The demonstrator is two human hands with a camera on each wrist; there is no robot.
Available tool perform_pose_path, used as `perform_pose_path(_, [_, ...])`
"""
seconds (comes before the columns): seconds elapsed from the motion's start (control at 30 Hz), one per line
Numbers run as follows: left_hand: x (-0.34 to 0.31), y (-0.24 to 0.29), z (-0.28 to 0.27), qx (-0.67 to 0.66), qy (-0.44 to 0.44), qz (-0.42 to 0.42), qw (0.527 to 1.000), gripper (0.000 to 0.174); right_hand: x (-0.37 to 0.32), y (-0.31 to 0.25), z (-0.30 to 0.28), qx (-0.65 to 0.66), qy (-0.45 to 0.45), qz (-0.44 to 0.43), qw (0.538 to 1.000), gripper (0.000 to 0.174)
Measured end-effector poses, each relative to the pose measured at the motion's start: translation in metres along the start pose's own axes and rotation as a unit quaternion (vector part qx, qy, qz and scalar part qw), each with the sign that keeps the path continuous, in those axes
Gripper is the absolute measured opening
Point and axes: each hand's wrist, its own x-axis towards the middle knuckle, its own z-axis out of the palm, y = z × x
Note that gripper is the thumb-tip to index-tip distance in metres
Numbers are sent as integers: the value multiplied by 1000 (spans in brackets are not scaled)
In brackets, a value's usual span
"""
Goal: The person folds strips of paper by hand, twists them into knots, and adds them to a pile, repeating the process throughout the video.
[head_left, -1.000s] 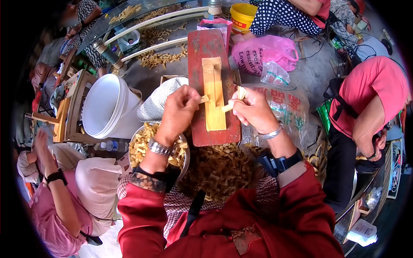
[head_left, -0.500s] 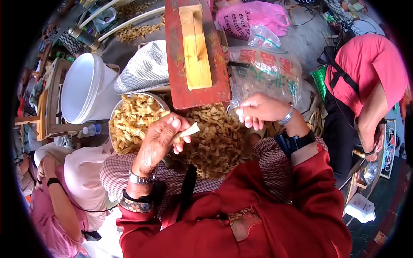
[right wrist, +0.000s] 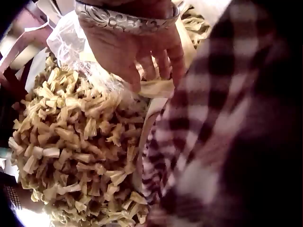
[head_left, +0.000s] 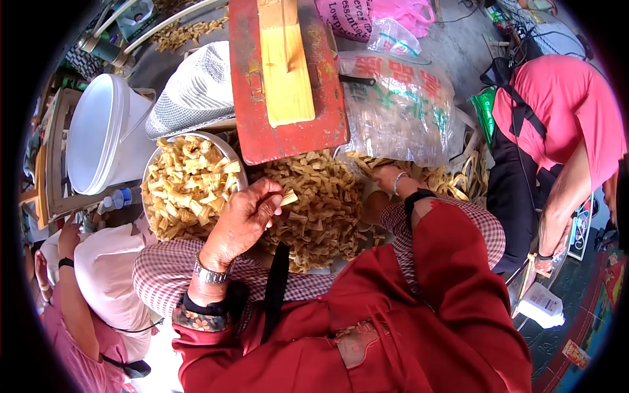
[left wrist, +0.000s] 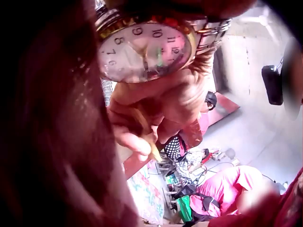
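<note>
My left hand [head_left: 239,219] pinches a short pale-yellow strip [head_left: 288,197] over the left side of a big heap of knotted strips [head_left: 314,216]. The left wrist view shows the same strip [left wrist: 155,152] between the fingers of the left hand [left wrist: 161,101]. Low beside the heap's right edge, my right hand [head_left: 388,177] reaches down by the knee. From the right wrist, this hand [right wrist: 137,54] has its thumb and fingers apart, their tips at a flat yellow strip [right wrist: 157,88]; a firm hold on it does not show.
A red board [head_left: 249,98] bearing a grooved yellow wooden block [head_left: 288,85] stands beyond the heap. At left are a bowl [head_left: 240,156] of knotted pieces and a white bucket [head_left: 98,131]. A clear plastic bag [head_left: 400,108] lies at right, near a person in pink [head_left: 557,111].
Both hands have come back from the wooden block. The left still pinches a strip, now over the heap; the right has dropped to the heap's right edge. The head view has shifted downward.
</note>
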Motion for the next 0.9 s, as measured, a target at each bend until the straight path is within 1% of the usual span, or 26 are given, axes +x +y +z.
perform_pose_path(0.07, [4,-6,3,42,14,-10,999,17,3,-9,0,-7,-13,14,1000,32])
perform_pose_path(0.1, [4,-7,4,55,20,0,998,17,5,-12,2,-10,-19,19,1000,34])
perform_pose_path(0.2, [6,-8,6,89,35,21,995,18,4,-24,11,-28,38,139,989,39])
perform_pose_path(0.3, [9,-11,7,108,34,29,993,19,11,-35,-10,-14,-8,141,990,42])
perform_pose_path(0.4, [10,-10,7,115,34,34,992,19,28,-26,25,-60,93,105,988,41])
perform_pose_path(0.47, [11,-13,8,115,33,30,992,18,56,-14,47,-73,27,69,995,36])
perform_pose_path(0.5, [11,-11,8,121,34,29,992,18,57,-15,46,-67,13,62,996,34])
perform_pose_path(0.53, [11,-8,8,126,36,28,991,18,52,-23,35,-62,-1,54,997,32])
perform_pose_path(0.6, [11,-6,9,130,38,29,990,17,28,-37,11,-28,9,63,998,30])
perform_pose_path(0.7, [12,-6,10,135,41,47,989,17,10,-42,-6,28,49,42,998,38])
perform_pose_path(0.8, [11,-6,9,168,48,77,982,17,-3,-57,-18,151,78,121,978,28])
perform_pose_path(0.9, [10,-13,11,201,56,96,973,19,-17,-72,-35,135,-1,45,990,29])
